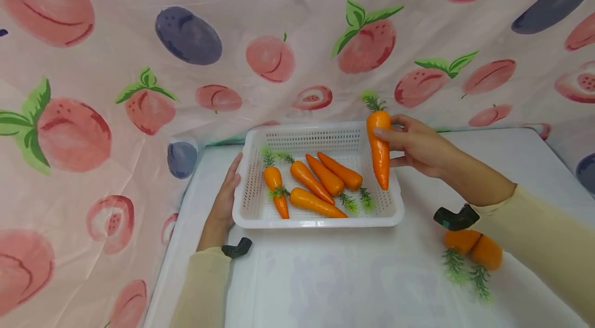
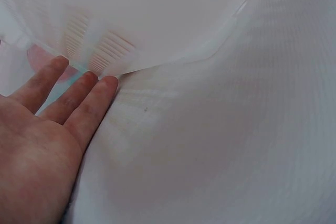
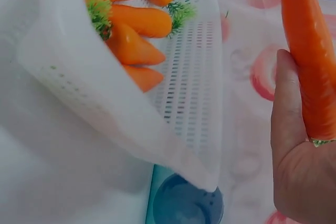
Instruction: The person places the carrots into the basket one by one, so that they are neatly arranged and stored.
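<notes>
1. Backdrop: pale pink fruit-print cloth hanging along the far side and the left. Below it, a white table.
2. Main item: an orange carrot in my grip, seen over the basket's right end in the head view. Greens at the far end, tip toward the near side. Right wrist view shows a gap between it and the rim.
3. My right hand: thumb laid across the carrot's face, fingers behind, clamped on its thick upper part.
4. Beneath, to the left: white basket, slotted walls, sitting on the table close to the cloth.
5. Inside it, five carrots. Leftmost carrot: greens far, tip near. Beside it, a slanting carrot, tip near right. Nearest carrot: greens left, tip right. The right pair lie side by side, tips far left, greens near right.
6. My left hand: at the basket's left side. Fingers straight and slightly apart, tips against the wall.
7. Near right, on the table: two loose carrots, touching, greens toward me, partly hidden by my right sleeve.
</notes>
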A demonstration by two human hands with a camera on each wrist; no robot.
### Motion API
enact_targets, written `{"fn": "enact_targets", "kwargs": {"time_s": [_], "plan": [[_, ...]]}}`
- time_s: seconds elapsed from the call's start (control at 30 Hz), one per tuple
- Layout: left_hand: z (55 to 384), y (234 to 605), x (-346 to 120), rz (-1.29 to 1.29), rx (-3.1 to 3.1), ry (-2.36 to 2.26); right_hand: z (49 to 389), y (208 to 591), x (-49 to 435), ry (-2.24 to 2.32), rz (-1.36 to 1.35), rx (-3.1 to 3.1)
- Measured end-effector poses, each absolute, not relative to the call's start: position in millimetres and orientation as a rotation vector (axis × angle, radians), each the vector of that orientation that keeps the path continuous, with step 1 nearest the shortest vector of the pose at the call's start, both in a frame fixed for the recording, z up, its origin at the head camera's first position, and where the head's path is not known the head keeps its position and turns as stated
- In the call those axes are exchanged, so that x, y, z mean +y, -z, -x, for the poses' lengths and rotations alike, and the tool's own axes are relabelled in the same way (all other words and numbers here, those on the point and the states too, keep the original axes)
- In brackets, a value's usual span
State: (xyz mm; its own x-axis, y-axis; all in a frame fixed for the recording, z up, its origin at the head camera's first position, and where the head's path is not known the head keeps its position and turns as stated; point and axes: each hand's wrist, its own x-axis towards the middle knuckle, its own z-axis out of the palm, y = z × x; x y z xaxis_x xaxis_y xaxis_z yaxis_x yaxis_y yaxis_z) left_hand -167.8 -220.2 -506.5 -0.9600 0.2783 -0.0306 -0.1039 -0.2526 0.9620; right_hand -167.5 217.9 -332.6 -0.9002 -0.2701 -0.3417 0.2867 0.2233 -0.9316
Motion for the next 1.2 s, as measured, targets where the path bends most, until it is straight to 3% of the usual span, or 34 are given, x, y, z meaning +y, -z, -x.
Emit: {"fn": "enact_targets", "kwargs": {"time_s": [1.2], "plan": [[167,506,-219,-0.186,1.752,-2.307,186,329,159,1.647,0.047,1.989]]}}
